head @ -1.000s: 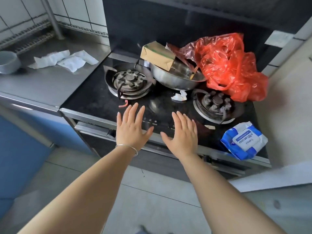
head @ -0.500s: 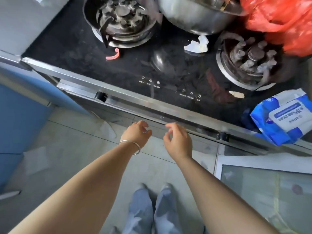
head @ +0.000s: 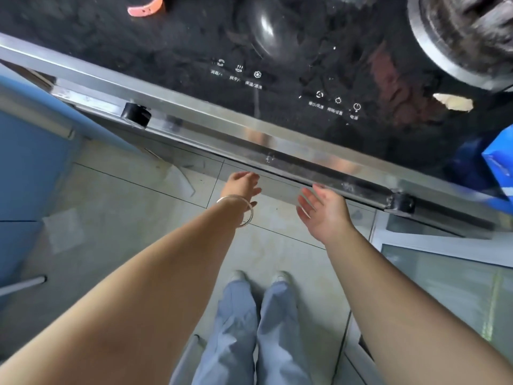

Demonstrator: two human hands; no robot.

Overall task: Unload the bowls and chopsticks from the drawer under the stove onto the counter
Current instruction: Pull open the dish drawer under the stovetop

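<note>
Both hands reach down under the stove's (head: 277, 79) steel front edge, toward where the drawer must be; the drawer itself is not visible from above, nor are the bowls or chopsticks. The left hand (head: 243, 184) has loose, slightly spread fingers holding nothing, its tips hidden under the edge. The right hand (head: 323, 208) is palm-up, fingers apart, seemingly ready to hook a drawer front and pull.
</note>
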